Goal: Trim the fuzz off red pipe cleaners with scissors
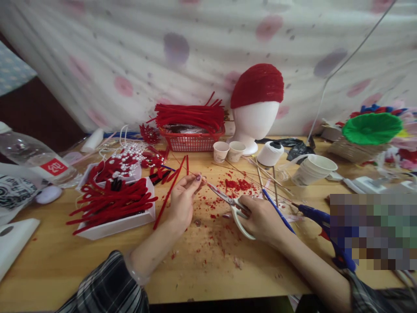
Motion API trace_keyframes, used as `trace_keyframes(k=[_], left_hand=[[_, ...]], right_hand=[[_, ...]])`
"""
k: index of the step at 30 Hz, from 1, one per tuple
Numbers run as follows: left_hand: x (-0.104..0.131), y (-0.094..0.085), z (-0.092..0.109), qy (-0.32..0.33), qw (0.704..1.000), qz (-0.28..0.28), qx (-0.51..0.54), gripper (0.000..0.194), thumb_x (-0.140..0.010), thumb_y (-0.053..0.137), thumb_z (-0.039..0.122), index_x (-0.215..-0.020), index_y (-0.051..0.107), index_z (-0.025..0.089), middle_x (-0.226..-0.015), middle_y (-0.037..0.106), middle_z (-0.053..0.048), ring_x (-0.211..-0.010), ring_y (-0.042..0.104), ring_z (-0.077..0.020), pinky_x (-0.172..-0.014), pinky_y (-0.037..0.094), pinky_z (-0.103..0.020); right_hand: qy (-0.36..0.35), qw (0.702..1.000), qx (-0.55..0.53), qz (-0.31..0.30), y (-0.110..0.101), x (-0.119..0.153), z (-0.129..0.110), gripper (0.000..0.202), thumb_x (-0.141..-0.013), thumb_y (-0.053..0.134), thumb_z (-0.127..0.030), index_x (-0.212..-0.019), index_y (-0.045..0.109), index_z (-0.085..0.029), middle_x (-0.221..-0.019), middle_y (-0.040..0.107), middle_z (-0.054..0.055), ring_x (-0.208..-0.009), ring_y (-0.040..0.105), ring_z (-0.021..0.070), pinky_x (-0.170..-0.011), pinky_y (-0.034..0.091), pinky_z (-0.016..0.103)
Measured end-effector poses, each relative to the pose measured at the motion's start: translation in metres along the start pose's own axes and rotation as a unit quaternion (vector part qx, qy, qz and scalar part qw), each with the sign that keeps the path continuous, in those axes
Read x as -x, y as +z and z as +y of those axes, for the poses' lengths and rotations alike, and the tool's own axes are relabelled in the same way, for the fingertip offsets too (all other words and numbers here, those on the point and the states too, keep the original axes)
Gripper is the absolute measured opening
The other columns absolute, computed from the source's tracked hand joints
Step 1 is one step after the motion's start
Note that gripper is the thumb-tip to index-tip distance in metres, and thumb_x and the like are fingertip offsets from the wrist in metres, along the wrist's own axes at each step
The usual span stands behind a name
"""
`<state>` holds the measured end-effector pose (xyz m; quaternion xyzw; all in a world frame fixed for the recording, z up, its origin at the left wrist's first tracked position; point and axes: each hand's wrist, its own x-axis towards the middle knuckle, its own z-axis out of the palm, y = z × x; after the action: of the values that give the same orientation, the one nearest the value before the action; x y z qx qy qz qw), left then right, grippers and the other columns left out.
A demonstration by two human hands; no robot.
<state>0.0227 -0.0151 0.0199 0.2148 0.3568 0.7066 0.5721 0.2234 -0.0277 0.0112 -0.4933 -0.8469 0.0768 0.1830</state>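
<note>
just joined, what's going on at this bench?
A person's right hand holds metal scissors with off-white handles, tips right by the left hand, which pinches something thin, too small to make out. Loose red bits lie scattered on the light wooden table. To the left, fuzzy red stems fill an open white box; more top the red plastic basket behind.
</note>
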Motion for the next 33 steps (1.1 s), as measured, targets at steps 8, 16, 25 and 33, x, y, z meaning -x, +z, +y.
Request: trace_keyframes(k=[8,16,25,33], left_hand=[[-0.001,-0.002,-0.001,-0.018,0.999,-0.013,0.026,0.011,-0.064,0.075,0.011,-0.074,0.069,0.013,-0.077,0.07,-0.002,-0.076,0.066,-0.0112,-0.084,0.048,-0.026],[0.0,0.001,-0.002,-0.083,0.994,0.012,0.077,0.011,-0.069,0.068,0.002,-0.072,0.068,0.014,-0.075,0.072,-0.002,-0.074,0.068,-0.0103,-0.084,0.051,-0.024],[-0.001,-0.001,-0.003,-0.096,0.991,0.016,0.088,0.012,-0.074,0.064,0.002,-0.075,0.068,0.014,-0.075,0.073,-0.003,-0.074,0.069,-0.0106,-0.082,0.053,-0.023],[-0.006,-0.005,0.001,-0.047,0.995,-0.017,0.082,0.009,-0.07,0.068,0.005,-0.075,0.068,0.013,-0.075,0.073,-0.003,-0.076,0.069,-0.0115,-0.086,0.051,-0.026]], right_hand=[[-0.009,1.0,0.003,-0.005,-0.001,0.0,0.002,0.029,-0.08,0.053,-0.041,-0.066,0.036,-0.022,-0.057,0.048,-0.002,-0.051,0.04,0.011,-0.052,0.025,0.023],[-0.004,1.0,-0.007,-0.007,-0.003,0.0,-0.002,0.028,-0.078,0.054,-0.037,-0.063,0.035,-0.023,-0.054,0.046,-0.003,-0.048,0.039,0.0101,-0.051,0.023,0.024],[0.005,1.0,-0.012,-0.002,-0.004,0.001,-0.004,0.03,-0.078,0.055,-0.034,-0.06,0.034,-0.022,-0.051,0.041,-0.004,-0.046,0.034,0.0087,-0.049,0.022,0.023],[0.013,0.998,-0.036,0.052,-0.006,-0.001,0.006,0.033,-0.078,0.055,-0.037,-0.062,0.031,-0.023,-0.054,0.042,-0.004,-0.048,0.033,0.0088,-0.049,0.023,0.023]])
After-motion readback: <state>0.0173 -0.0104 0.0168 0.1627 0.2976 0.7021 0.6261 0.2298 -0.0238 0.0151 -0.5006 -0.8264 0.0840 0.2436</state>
